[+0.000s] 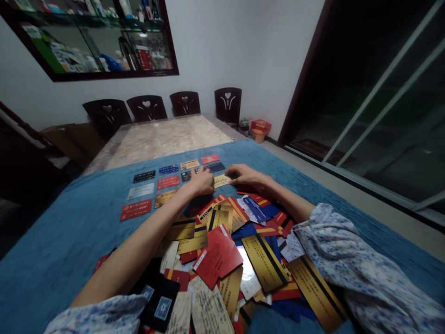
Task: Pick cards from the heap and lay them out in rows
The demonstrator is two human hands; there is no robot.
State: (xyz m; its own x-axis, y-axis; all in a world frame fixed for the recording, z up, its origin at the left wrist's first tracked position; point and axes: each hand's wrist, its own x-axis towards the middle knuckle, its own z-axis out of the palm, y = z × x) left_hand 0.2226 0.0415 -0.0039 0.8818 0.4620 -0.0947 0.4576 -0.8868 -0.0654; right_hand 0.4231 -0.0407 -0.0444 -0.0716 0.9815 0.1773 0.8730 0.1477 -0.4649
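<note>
Reaching forward, right hand (246,176) pinching a yellow card (221,181), curled left hand (204,181) alongside, grip unclear.

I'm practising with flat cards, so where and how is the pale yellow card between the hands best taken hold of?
Probably by its short right end, lightly pinched from the right. The pale yellow card is thin and seems to lie flat, and the right hand is at that end. The dark navy card just beyond its far long edge leaves less room there.
</note>
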